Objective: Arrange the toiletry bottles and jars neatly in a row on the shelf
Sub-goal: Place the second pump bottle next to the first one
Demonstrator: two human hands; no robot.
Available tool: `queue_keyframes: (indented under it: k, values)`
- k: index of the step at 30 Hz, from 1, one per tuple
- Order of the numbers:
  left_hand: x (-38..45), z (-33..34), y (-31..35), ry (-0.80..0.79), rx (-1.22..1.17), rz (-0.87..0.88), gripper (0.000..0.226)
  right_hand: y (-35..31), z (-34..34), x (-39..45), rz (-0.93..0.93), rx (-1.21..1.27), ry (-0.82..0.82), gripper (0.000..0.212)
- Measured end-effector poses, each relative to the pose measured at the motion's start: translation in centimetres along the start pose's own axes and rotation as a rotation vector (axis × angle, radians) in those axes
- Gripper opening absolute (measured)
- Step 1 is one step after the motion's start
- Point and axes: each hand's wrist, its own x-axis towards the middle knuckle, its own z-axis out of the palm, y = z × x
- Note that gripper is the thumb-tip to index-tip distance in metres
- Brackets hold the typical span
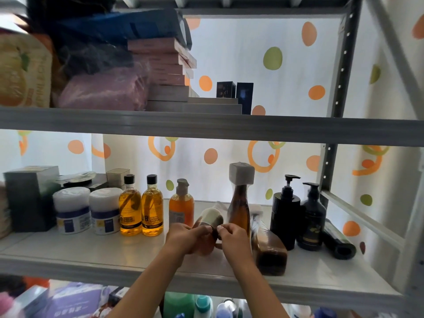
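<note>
Gripping a brown bottle [210, 220] between them, the left hand [183, 237] and the right hand [234, 239] are reaching over the front edge of the middle shelf [91, 251]. The bottle is tilting, its pale cap end pointing up and to the left; both sets of fingertips are pinching its plastic-wrapped body, which is blurred. Just behind it, a tall brown bottle with a square grey cap [239, 198] is standing upright, and beside the right hand a wrapped brown bottle [268, 246] is lying on its side. To the right, two black pump bottles [285, 212] [312, 216] are standing close together, with a black bottle [338, 241] lying flat next to them. To the left, an orange pump bottle [181, 204], two amber bottles with black caps [129, 207] [152, 207] and two white jars [72, 208] [105, 210] are standing in a row. A dark box [29, 198] is sitting at the far left of the shelf.
</note>
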Motion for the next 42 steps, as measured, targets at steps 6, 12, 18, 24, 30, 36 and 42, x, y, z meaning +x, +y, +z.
queue_keyframes:
  k: [6,12,18,24,30,36,42]
  values:
    - [-1.9,-1.8,-1.0,-0.106,-0.223,0.165,0.045,-1.4,-0.2,-0.3,0.272,0.295,-0.191,0.038]
    - [-2.6,-2.5,-2.3,-0.195,-0.255,0.219,0.053,-2.1,-1.0,-0.9,0.192,0.375,-0.277,0.05]
    - [-3.1,-2.3,-1.6,-0.21,0.053,0.349,0.058,-3.1,-1.2,-1.8,0.017,0.215,-0.187,0.036]
    - [-3.2,-1.0,-1.3,0.109,0.175,0.519,0.075,-4.1,-0.9,-2.8,-0.152,0.039,-0.105,0.022]
    - [-2.6,-1.0,-1.7,-0.023,0.028,0.446,0.088,-4.4,-2.2,-2.2,-0.079,-0.068,-0.117,0.052]
    - [-2.3,-0.8,-2.1,-0.144,0.045,0.47,0.081,-4.0,-2.9,-1.8,-0.095,-0.13,-0.199,0.034]
    - [-0.2,0.4,-2.6,-0.108,0.099,0.444,0.074,-2.7,-0.8,-1.3,-0.129,-0.125,-0.032,0.051]
